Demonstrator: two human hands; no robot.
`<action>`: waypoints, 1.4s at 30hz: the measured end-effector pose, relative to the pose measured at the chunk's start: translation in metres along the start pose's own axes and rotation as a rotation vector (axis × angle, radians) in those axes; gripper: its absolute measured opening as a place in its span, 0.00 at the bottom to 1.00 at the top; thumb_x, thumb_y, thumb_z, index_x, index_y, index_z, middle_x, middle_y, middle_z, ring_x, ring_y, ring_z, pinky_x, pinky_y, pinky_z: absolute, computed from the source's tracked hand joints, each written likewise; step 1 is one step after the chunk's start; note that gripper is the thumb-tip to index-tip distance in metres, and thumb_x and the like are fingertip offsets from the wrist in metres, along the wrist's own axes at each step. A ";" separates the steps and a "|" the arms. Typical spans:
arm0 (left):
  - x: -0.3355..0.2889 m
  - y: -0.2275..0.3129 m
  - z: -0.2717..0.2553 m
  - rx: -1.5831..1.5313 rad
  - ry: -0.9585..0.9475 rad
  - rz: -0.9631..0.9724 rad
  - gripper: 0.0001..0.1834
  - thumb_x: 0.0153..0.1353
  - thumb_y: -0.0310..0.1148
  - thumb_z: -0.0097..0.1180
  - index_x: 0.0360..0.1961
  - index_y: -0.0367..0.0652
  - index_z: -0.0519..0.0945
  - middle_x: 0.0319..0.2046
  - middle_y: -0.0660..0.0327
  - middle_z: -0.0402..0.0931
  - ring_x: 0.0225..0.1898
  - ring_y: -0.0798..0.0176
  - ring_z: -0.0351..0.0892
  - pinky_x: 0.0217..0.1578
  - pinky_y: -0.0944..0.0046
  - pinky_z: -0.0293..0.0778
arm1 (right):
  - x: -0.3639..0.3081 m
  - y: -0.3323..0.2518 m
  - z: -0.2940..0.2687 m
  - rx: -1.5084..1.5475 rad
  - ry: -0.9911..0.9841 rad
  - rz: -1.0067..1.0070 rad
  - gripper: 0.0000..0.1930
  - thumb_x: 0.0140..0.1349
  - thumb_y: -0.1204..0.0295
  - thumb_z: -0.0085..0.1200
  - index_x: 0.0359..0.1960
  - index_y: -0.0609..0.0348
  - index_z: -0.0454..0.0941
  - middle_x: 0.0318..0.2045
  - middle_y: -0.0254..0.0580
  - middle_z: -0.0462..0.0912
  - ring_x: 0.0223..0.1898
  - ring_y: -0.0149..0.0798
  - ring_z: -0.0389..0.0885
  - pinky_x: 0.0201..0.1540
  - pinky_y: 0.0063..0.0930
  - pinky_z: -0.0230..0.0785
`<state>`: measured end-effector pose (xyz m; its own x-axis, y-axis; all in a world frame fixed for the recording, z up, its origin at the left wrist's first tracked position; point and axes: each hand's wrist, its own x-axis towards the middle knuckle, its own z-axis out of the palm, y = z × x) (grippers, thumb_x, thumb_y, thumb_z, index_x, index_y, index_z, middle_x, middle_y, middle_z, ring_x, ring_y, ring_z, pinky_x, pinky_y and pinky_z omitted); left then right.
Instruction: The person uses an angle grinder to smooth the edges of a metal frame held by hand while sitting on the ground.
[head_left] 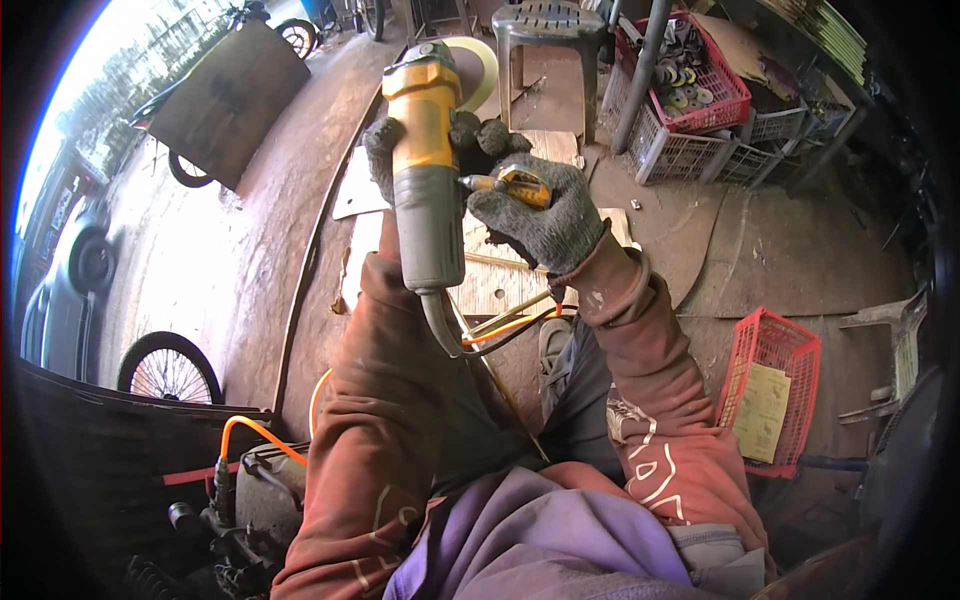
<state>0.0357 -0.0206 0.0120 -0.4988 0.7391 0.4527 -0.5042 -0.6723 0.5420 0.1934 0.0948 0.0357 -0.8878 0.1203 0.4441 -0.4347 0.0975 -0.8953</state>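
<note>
Upright in front of me is a yellow and grey angle grinder (424, 190), with a pale round disc (472, 72) at its head. My left hand (380, 152), in a dark grey work glove, is wrapped around the grinder's body from behind; its fingertips show on the right side. My gloved right hand (545, 215) is closed around a small yellow air blow gun (524, 186). The gun's nozzle points left, close to the grinder's body. Below that hand runs an orange hose (515, 326), next to the grinder's dark cord (500, 344).
Wooden boards (490, 285) lie on the floor under my hands. A plastic stool (550, 22) stands ahead. Crates with a red basket (735, 95) of discs are at far right; another red basket (735, 395) lies nearer. At lower left, a compressor-like machine (270, 490) has an orange hose attached.
</note>
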 end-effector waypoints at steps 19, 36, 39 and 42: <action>0.003 0.008 -0.003 -0.104 -0.298 -0.037 0.39 0.60 0.77 0.54 0.43 0.47 0.83 0.46 0.57 0.82 0.60 0.42 0.79 0.69 0.29 0.68 | -0.006 -0.003 0.004 -0.005 -0.109 0.070 0.11 0.66 0.75 0.73 0.44 0.63 0.84 0.33 0.31 0.85 0.33 0.21 0.81 0.34 0.20 0.76; 0.005 0.017 -0.028 -0.148 -0.207 -0.003 0.41 0.58 0.75 0.55 0.42 0.41 0.84 0.42 0.57 0.85 0.53 0.44 0.83 0.68 0.30 0.69 | -0.012 -0.013 0.005 0.019 -0.159 0.181 0.10 0.67 0.71 0.73 0.42 0.61 0.84 0.31 0.30 0.84 0.30 0.22 0.80 0.32 0.21 0.75; 0.002 0.014 -0.028 -0.187 -0.184 0.011 0.41 0.62 0.73 0.54 0.48 0.40 0.81 0.41 0.56 0.84 0.50 0.46 0.84 0.67 0.32 0.71 | -0.011 -0.011 0.006 0.024 -0.117 0.170 0.09 0.68 0.71 0.72 0.42 0.60 0.84 0.30 0.30 0.84 0.29 0.22 0.81 0.32 0.21 0.75; 0.000 0.012 -0.025 -0.205 -0.211 0.020 0.38 0.64 0.72 0.56 0.48 0.42 0.78 0.41 0.60 0.81 0.50 0.50 0.82 0.67 0.37 0.72 | -0.009 -0.009 0.006 0.034 -0.100 0.199 0.09 0.69 0.71 0.71 0.43 0.61 0.85 0.30 0.30 0.84 0.29 0.22 0.81 0.32 0.20 0.77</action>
<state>0.0122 -0.0296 0.0009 -0.3631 0.7039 0.6105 -0.6389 -0.6650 0.3868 0.2045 0.0867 0.0398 -0.9664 0.0352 0.2548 -0.2530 0.0483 -0.9663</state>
